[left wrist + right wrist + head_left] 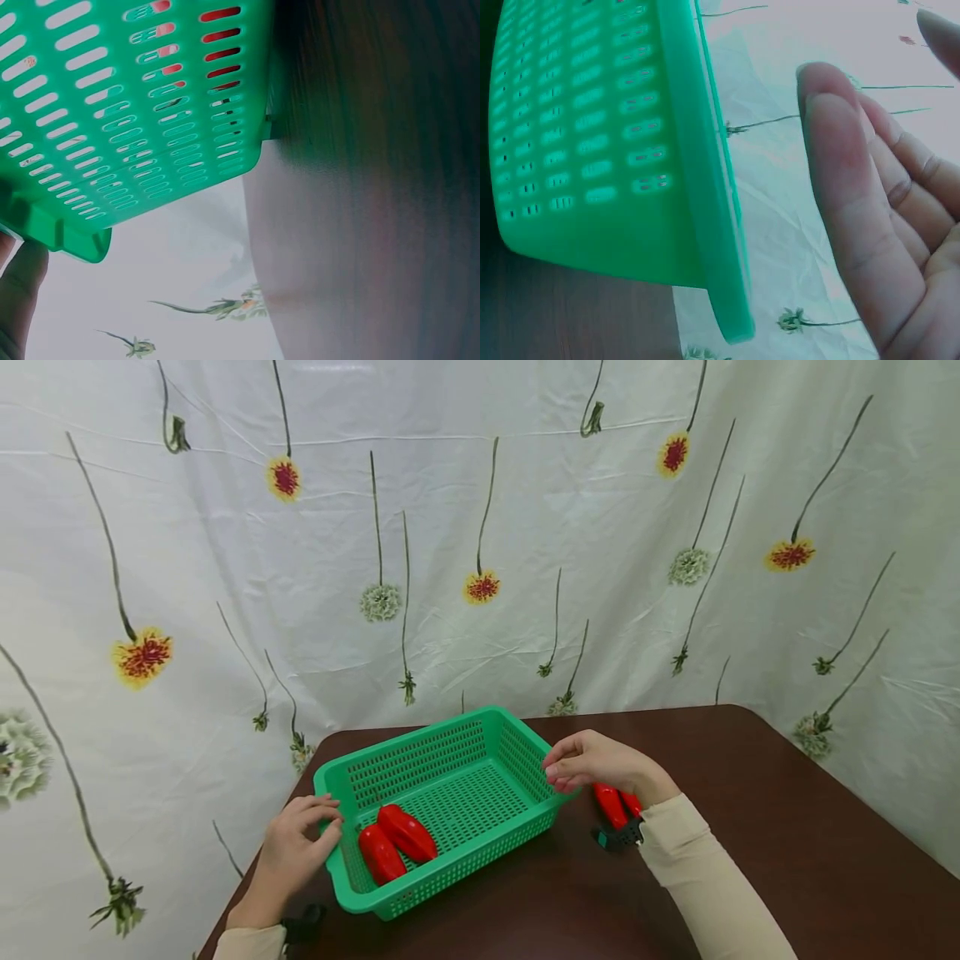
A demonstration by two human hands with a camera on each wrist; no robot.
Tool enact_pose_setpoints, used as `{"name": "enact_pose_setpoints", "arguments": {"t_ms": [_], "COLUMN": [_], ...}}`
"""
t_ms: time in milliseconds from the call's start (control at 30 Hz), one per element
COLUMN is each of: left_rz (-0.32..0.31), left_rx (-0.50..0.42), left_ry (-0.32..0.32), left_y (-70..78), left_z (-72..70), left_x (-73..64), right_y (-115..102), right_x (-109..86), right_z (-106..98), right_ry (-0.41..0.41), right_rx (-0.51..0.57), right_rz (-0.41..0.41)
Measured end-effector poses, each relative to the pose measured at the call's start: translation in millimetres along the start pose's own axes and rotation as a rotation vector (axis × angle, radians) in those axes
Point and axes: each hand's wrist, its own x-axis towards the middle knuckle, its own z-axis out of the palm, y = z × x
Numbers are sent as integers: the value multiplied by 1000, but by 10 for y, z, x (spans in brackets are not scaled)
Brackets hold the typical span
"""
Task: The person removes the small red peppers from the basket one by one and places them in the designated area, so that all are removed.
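A green plastic basket (450, 870) with slotted walls stands at an angle on the dark table. Two glossy red peppers (407, 832) lie inside, at its left end. At the left rim is my left hand (288, 847), fingers loosely bent and thumb apart; in the left wrist view its fingertips (24, 281) meet the rim's edge. My right hand (596, 762) hovers by the right rim, holding nothing. The right wrist view has its loosely curled fingers (844, 161) apart from the basket wall (615, 225). More red peppers (611, 806) lie right of the basket, partly hidden behind the right wrist.
The brown table (757, 827) extends to the right and front of the basket. A white cloth (450, 527) printed with flowers hangs behind it and along both sides. Dark wrist straps (618, 835) are worn at both wrists.
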Motion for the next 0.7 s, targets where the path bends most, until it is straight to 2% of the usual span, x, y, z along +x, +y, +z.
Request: {"name": "enact_pose_setpoints", "arguments": {"t_ms": [267,700], "left_rz": [-1,-4], "left_rx": [2,0], "left_ry": [-5,-17], "left_y": [-4,5], "left_z": [-10,-25], "left_x": [1,-13], "right_y": [-97,-310], "right_x": [148,360], "right_z": [-47,-1], "right_ry": [-117,-185], "right_rx": [-52,-159], "right_rz": [14,36]}}
